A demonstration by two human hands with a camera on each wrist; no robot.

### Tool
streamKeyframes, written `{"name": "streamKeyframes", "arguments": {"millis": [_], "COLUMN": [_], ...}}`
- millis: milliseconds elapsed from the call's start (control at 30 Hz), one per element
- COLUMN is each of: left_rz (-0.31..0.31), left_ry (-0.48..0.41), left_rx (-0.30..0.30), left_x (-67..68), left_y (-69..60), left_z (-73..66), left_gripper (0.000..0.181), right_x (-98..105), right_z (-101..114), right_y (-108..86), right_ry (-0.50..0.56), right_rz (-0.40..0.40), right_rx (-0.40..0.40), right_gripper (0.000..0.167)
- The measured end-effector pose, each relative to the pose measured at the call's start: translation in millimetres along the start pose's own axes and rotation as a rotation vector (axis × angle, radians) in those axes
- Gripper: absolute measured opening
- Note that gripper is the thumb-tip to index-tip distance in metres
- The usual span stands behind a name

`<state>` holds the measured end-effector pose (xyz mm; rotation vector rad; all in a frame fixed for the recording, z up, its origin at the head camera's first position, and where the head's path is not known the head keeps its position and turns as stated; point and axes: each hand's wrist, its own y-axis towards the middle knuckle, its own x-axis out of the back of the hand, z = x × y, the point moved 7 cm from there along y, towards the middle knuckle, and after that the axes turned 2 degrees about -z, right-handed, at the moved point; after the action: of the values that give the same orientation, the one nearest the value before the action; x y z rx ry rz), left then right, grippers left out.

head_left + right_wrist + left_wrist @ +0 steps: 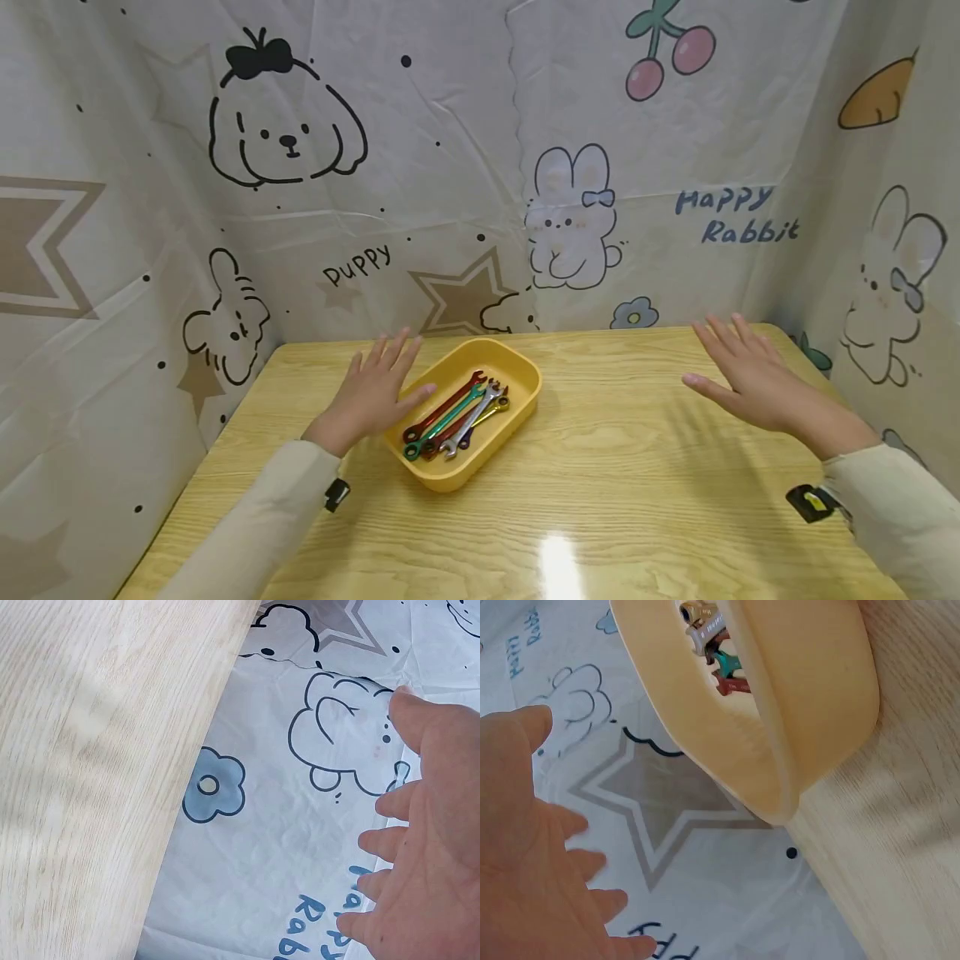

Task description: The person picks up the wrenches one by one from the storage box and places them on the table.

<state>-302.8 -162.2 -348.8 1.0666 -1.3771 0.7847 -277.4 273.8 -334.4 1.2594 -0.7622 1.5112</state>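
A yellow plastic tray (pixel 525 406) rests at an angle on the table, left of its middle. Several wrenches lie piled in it, among them a red wrench (pixel 442 408), a green wrench (pixel 444 423) and a silver wrench (pixel 471 421). My left hand (pixel 372 392) is held up over the tray's left side, fingers straight and holding nothing. In the left wrist view, the wrenches' ends show past the tray's wall. Off to the right, my right hand (pixel 757 379) hovers above the table, fingers spread, with nothing in it.
The wood-grain table (pixel 615 467) reaches back to a printed cloth (pixel 450 167) that hangs behind and on both sides. Each sleeve carries a small dark strap piece at the wrist.
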Motion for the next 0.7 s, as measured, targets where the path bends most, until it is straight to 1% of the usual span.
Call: {"name": "streamKeyframes", "arguments": {"millis": [100,200,267,333,433,567,700], "left_rz": [-0.007,-0.016,-0.021,-0.019,-0.003,0.016,0.034], "left_ry": [0.010,0.024,0.032,0.032,0.021,0.026,0.033], "left_rx": [-0.008,-0.035,-0.048,-0.042,-0.021,-0.014,-0.006], "left_x": [-3.3,-10.1,-16.4,-23.3,-35.4,-50.7,-59.6], "left_y": [-8.0,-21.4,-32.8,-43.4,-55.9,-64.3,-70.3], "left_z": [-7.1,-16.8,-22.6,-25.9,-26.7,-27.4,-30.0], "left_gripper": [0.088,0.094,0.095,0.096,0.095,0.095,0.095], "right_x": [-1.2,-1.9,-2.4,-2.5,-3.0,-5.4,-9.2], "right_z": [0.5,1.0,1.7,2.5,3.4,3.5,4.9], "right_y": [0.6,0.8,0.1,-0.3,-0.3,-0.5,-1.0], "right_ry": [0.002,0.005,0.010,0.016,0.027,0.031,0.035], "right_rz": [-0.002,-0.004,-0.005,-0.002,0.006,0.016,0.021], "right_rx": [0.004,0.010,0.014,0.017,0.018,0.011,0.013], "right_gripper": [0.085,0.085,0.085,0.084,0.084,0.084,0.084]}}
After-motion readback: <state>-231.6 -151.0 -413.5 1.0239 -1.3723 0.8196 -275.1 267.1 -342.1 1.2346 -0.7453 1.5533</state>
